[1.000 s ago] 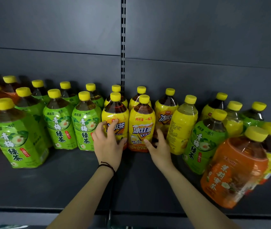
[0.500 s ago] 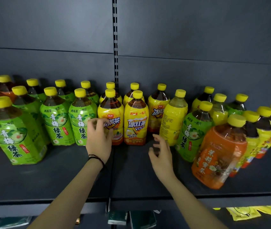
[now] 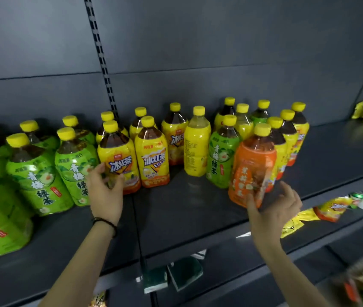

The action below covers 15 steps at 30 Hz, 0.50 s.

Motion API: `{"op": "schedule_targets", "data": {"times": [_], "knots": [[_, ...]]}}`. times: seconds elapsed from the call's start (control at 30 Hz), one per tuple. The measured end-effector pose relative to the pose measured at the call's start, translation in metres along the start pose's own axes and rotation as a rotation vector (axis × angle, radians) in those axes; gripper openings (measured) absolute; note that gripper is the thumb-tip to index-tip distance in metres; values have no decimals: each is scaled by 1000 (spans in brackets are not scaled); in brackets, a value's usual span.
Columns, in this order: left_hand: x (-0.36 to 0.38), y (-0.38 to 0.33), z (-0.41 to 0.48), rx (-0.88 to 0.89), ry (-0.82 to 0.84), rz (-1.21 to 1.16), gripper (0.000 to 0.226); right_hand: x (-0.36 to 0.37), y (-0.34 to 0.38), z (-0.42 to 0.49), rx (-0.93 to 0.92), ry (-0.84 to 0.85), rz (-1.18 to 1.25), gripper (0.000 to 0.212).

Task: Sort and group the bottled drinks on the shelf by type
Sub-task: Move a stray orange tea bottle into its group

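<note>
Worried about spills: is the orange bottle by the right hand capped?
Capped: a yellow cap sits on the orange bottle.

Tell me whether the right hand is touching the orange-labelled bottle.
Touching. The head view shows the right hand with its thumb laid on the lower label of the orange-labelled bottle.

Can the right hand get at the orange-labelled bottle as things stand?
Probably yes: the right hand is open at the base of the orange-labelled bottle, which stands frontmost in its cluster, nothing between them.
</note>
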State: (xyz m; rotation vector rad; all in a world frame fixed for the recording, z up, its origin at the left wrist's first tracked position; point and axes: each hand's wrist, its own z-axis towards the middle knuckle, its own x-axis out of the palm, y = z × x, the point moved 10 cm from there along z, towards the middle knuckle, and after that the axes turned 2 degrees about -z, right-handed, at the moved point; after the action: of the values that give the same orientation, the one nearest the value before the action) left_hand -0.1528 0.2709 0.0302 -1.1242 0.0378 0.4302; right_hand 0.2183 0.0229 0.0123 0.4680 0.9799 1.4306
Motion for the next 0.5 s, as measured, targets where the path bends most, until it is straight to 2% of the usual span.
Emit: {"op": "schedule_targets", "data": {"times": [0.07,0.1,0.17,0.23,0.33,0.4,0.43,0.5], "knots": [[4,6,-1,-27,22,-3,60,11,-22,16,104,151,129,92],[7,9,-1,-38,38,-4,62,22,-28,21,152,262,218,92],[13,15,-1,-55,65,-20,67,36,-29,27,145,446,256,85],[14,18,-5,-85,52,-29,67,38,-32,31,127,507,259,77],[13,3,-29,-110,-85,-29,42,39,-36,35,143,562,339,68],[27,-20,-61,-96,-141,-151,22,46,-37,33,151,660,378,65],[43,-33,-78,-94,-101,-240,20,51,-34,30,159,726,410,64],[90,-59,-109,-122,121,-431,26,64,-28,23,158,862,454,63]]}}
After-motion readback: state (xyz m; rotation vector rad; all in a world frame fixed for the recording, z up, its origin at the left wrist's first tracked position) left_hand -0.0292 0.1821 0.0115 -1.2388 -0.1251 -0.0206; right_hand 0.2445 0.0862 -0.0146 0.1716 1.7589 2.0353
